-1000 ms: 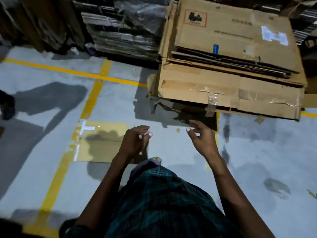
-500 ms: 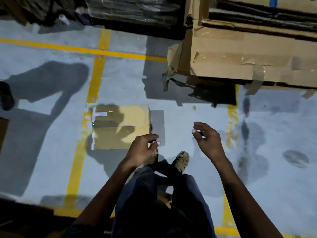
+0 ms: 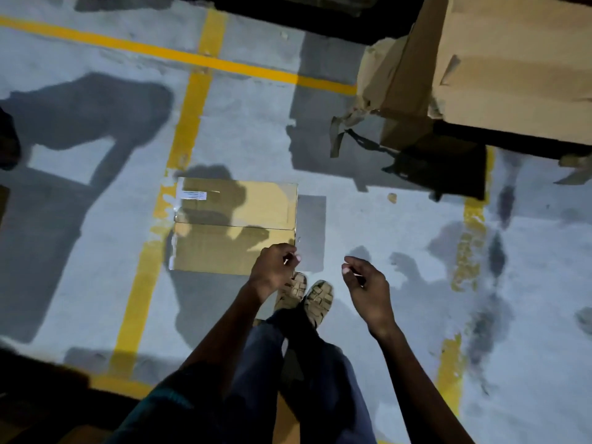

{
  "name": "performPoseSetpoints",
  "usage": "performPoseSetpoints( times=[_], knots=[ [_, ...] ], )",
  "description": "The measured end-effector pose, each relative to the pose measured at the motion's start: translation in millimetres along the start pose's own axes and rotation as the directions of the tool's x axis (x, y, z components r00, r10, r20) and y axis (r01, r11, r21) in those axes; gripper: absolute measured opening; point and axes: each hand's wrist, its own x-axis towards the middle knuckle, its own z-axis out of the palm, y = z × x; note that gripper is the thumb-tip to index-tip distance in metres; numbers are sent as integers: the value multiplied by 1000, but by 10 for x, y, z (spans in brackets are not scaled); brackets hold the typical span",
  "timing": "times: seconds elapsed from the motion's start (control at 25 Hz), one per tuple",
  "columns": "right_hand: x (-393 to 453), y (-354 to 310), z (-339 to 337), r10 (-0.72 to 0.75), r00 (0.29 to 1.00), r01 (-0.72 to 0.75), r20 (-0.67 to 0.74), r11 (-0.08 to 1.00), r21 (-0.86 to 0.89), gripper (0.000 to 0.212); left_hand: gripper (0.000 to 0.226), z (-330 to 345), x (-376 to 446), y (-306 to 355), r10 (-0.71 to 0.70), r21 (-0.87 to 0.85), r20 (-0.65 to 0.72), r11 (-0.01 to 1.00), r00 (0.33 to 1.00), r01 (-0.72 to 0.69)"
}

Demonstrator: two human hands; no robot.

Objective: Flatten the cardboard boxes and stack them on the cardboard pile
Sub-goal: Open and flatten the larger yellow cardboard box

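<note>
Cardboard lies flat on the grey floor: a box just ahead of the feet, across a yellow line. The pile is up right, well apart. Both hands hang empty above the floor, the left hand loosely curled, the right hand half-curled. The box is probably best gripped by two opposite edges so it is kept flat; its face looks smooth, taped, creased across the middle

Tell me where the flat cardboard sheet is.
The cardboard sheet lies on the floor, left of centre, against the yellow line, just beyond the left hand.
</note>
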Motion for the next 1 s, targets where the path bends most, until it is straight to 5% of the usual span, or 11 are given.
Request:
performPoseSetpoints(
  times=[0.2, 0.44, 0.6, 0.88, 1.0],
  knots=[
    [891, 737, 814, -2, 999, 4, -32, 998, 57, 21, 36, 663, 705, -849, -55, -6, -73, 998, 996, 55],
    [1685, 1438, 1563, -20, 997, 17, 78, 999, 39, 21, 26, 1170, 1247, -1650, 142, 61, -123, 989, 982, -135],
    [2066, 1291, 1431, -233, 973, 233, -2, 973, -12, 30, 30, 1227, 1491, -1771, 247, 145, -117, 962, 962, -230],
    [1808, 1427, 1071, -238, 967, 255, 90, 910, -327, 42, 19, 1500, 1517, -1517, 357, 57, -62, 933, 932, -354],
    [1616, 1329, 1087, -239, 971, 234, 31, 907, -349, 47, 39, 1495, 1398, -1487, 414, 204, -40, 894, 909, -399]
  ],
)
